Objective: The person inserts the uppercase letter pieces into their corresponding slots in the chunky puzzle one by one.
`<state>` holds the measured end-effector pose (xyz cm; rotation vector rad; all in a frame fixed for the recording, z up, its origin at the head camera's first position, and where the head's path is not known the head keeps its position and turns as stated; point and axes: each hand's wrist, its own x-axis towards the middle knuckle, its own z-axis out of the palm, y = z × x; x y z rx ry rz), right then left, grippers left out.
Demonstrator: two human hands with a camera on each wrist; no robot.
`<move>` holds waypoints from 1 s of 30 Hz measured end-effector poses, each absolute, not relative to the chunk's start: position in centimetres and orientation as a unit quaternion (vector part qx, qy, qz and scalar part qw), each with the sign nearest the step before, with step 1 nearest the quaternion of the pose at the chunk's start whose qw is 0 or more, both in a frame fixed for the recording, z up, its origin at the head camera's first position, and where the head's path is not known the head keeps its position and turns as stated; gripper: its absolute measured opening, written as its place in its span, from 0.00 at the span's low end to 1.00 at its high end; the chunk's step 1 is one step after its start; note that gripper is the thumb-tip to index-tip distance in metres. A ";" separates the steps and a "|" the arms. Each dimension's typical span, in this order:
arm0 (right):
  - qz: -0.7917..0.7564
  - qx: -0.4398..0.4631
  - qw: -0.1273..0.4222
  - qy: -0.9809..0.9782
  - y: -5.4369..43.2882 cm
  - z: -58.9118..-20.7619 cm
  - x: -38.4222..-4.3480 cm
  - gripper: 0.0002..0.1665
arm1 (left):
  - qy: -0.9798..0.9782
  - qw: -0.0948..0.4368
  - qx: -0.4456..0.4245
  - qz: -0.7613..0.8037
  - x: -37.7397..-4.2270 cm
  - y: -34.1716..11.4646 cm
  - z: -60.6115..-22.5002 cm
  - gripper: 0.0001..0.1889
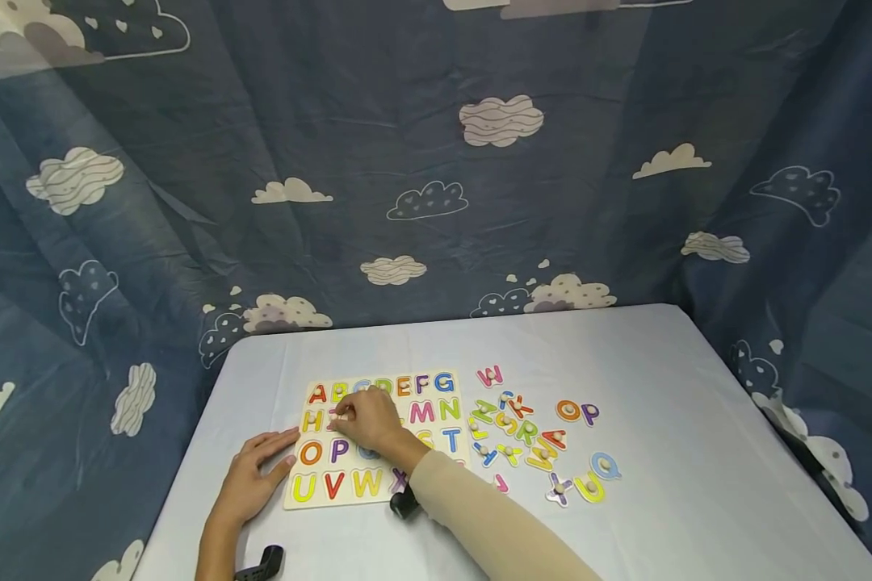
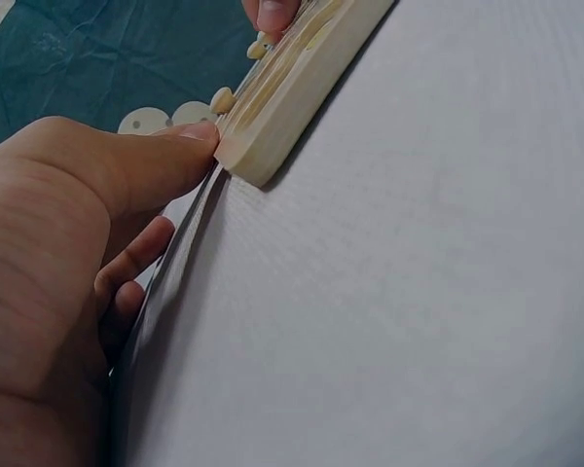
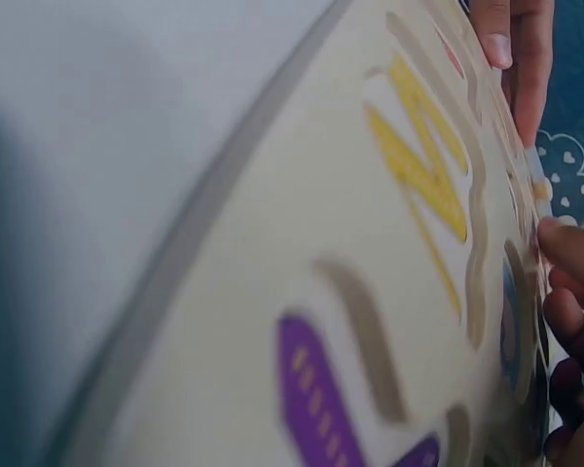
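A wooden alphabet puzzle board point(image 1: 349, 499) lies on the table, its top row filled with knobbed letters. My right hand point(image 1: 369, 418) reaches over the second row, thumb and fingers pinching a small pink letter piece point(image 1: 332, 420) beside the H point(image 1: 312, 420); the fingers hide most of the piece. My left hand point(image 1: 250, 476) rests at the board's left edge, fingers extended. In the left wrist view the thumb point(image 2: 180, 151) touches the board's corner near wooden knobs point(image 2: 223, 99). Yellow W point(image 3: 423, 156) and purple X point(image 3: 316, 399) recesses show in the right wrist view.
Several loose knobbed letters lie right of the board, among them a pink W point(image 1: 490, 376), an orange O point(image 1: 568, 411), a purple P point(image 1: 589, 414) and a yellow U point(image 1: 589, 488). A dark cloud-print curtain point(image 1: 436, 121) hangs behind the white table point(image 1: 698, 452).
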<state>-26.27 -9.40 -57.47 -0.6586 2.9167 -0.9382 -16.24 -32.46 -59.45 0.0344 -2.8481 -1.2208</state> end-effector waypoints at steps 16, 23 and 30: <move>-0.356 -0.237 -0.015 0.904 -3.7 -56.1 -26.6 0.11 | -0.923 0.025 0.009 -0.385 -16.0 -32.5 -59.2 0.24; -0.326 -0.256 -0.056 0.908 0.9 -55.0 -27.4 0.11 | -0.921 0.029 0.001 -0.388 -16.1 -32.6 -59.2 0.23; -0.290 -0.248 -0.078 0.921 7.1 -54.7 -28.9 0.10 | -0.921 0.033 -0.002 -0.387 -16.1 -32.6 -59.4 0.23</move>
